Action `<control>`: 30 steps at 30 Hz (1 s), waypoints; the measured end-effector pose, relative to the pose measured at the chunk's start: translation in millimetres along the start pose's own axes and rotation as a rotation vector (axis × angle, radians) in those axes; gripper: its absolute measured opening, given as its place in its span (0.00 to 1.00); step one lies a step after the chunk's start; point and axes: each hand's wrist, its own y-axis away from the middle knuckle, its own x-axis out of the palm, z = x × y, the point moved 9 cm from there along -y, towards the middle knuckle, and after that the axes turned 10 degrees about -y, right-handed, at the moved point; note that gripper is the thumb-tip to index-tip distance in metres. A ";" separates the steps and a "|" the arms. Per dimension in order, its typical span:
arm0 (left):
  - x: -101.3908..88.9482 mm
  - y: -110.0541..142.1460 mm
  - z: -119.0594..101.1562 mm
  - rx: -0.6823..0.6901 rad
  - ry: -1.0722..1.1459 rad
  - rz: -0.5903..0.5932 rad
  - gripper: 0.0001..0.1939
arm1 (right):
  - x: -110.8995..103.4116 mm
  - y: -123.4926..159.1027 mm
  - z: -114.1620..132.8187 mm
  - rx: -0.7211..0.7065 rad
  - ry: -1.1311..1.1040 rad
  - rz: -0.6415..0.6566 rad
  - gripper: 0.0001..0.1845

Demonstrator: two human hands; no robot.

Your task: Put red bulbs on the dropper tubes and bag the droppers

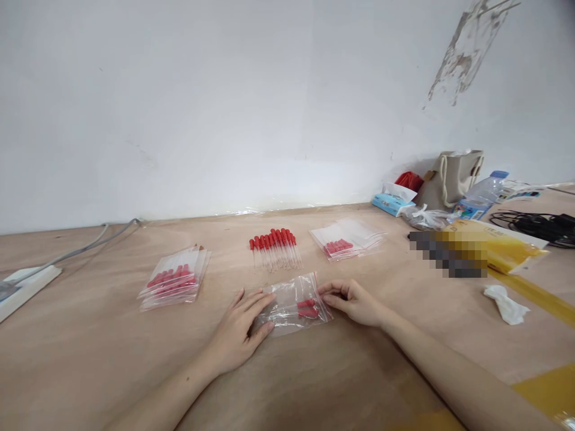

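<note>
A clear zip-lock bag (284,302) lies flat between my hands, with a few red rubber dropper bulbs (308,309) showing near its right end. My left hand (240,332) rests on the bag's left end, fingers stretched out and thumb along its lower edge. At the bag's right edge, my right hand (354,302) is closed, pinching the plastic between thumb and bent fingers. Just behind lies a row of several glass droppers (273,240) with red bulbs, their tips toward me.
Left is a stack of zip-lock bags (173,278) holding red-bulbed pieces; more zip-lock bags (359,233) lie back right. Farther right are a tissue pack (392,203), a canvas bag (453,176), a plastic bottle (485,194), a yellow packet (503,245), black cable and crumpled tissue (507,306).
</note>
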 end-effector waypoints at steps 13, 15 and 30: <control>3.8 1.1 1.7 -0.004 -0.009 0.032 0.18 | -24.8 -103.7 29.7 -0.093 0.420 -0.509 0.09; 3.6 1.5 1.7 -0.003 -0.010 0.033 0.18 | -23.2 -117.7 29.1 -0.035 0.478 -0.575 0.11; 4.8 2.6 2.5 0.000 -0.012 0.026 0.18 | -38.4 -133.2 16.3 0.085 0.583 -0.567 0.08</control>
